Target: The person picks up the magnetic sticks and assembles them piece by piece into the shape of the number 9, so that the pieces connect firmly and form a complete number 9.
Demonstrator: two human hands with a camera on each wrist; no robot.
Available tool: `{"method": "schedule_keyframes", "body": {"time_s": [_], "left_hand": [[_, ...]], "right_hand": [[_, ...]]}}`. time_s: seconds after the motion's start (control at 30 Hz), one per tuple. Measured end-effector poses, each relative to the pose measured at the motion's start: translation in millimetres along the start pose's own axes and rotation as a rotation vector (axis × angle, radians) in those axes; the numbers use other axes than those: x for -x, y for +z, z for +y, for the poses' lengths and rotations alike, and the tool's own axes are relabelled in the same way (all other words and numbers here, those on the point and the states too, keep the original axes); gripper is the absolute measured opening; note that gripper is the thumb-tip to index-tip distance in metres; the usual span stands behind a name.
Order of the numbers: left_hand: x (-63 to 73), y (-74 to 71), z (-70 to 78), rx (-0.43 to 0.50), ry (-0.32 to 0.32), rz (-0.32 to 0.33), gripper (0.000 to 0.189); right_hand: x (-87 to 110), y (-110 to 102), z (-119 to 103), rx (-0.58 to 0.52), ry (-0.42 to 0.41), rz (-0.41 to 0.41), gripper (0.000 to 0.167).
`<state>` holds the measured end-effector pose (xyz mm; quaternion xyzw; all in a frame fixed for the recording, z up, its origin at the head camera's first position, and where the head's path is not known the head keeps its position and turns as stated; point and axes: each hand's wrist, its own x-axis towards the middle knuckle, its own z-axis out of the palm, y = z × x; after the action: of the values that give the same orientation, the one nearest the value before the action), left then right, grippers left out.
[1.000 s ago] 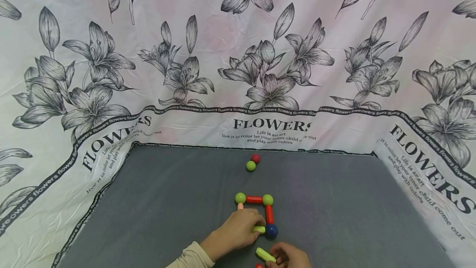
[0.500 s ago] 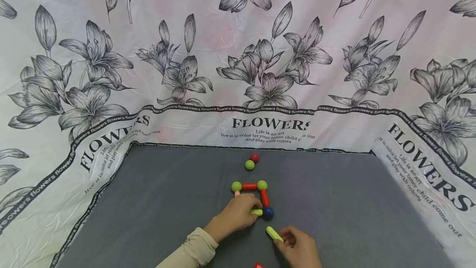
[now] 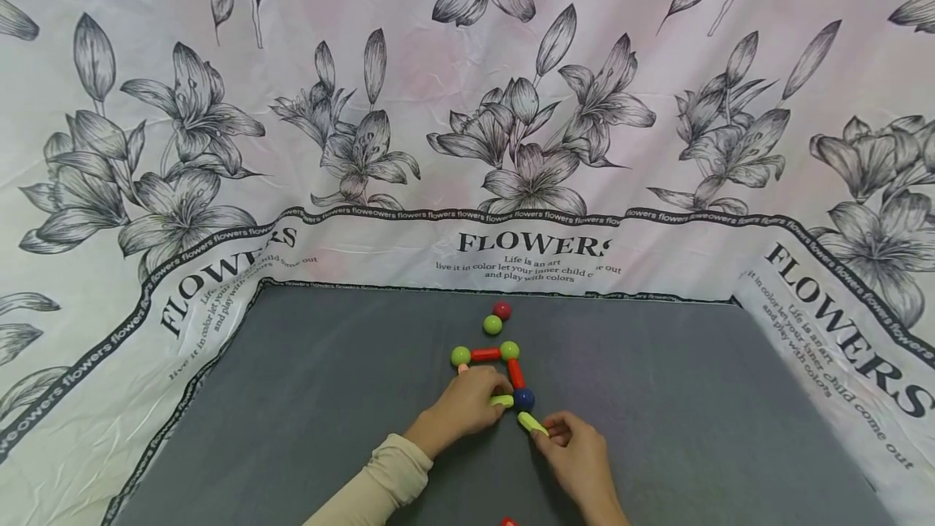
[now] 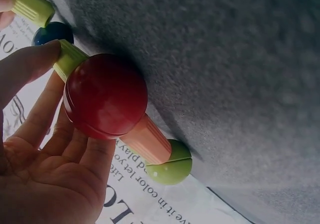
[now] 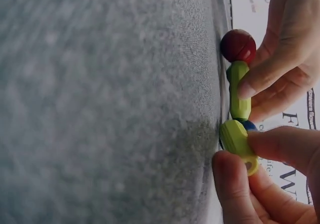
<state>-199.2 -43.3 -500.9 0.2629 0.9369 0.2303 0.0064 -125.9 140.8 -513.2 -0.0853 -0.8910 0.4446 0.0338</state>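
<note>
Sticks and balls of a toy building set form a closed four-sided frame. My left hand (image 3: 467,400) pinches its yellow-green stick (image 5: 240,94), which runs between a red ball (image 4: 106,95) and a dark blue ball (image 3: 523,398). From the red ball, hidden under the hand in the head view, a peach stick (image 4: 147,139) leads to a green ball (image 3: 460,356). Two red sticks (image 3: 485,355) and a second green ball (image 3: 509,350) make the other sides. Between thumb and fingers my right hand (image 3: 577,449) holds another yellow-green stick (image 3: 532,423), its far end right at the blue ball.
Beyond the frame, a loose green ball (image 3: 493,325) and a red ball (image 3: 501,311) sit close together on the grey cloth (image 3: 679,396). A red piece (image 3: 509,522) shows at the near edge. Flower-printed fabric (image 3: 533,254) stands around the back and sides.
The frame has slid away from me and slightly left with my left hand on it. My right hand has carried its yellow-green stick forward from the near edge up to the blue ball.
</note>
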Motion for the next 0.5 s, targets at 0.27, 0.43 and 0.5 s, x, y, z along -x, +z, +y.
{"method": "schedule_keyframes", "body": {"time_s": [0.27,0.43,0.5], "left_hand": [[-2.1,-1.2,-3.8,0.001,-0.016,-0.005,0.020],[-2.2,-1.9,-5.4,0.001,0.005,0.010,0.020],[-2.9,-2.3,-5.6,0.002,0.012,0.005,0.020]], "right_hand": [[-3.8,1.6,0.5,-0.051,0.077,0.063,0.016],[-2.4,3.7,-2.1,-0.046,0.037,0.019,0.018],[-1.6,5.5,-3.5,-0.040,0.027,-0.006,0.020]]}}
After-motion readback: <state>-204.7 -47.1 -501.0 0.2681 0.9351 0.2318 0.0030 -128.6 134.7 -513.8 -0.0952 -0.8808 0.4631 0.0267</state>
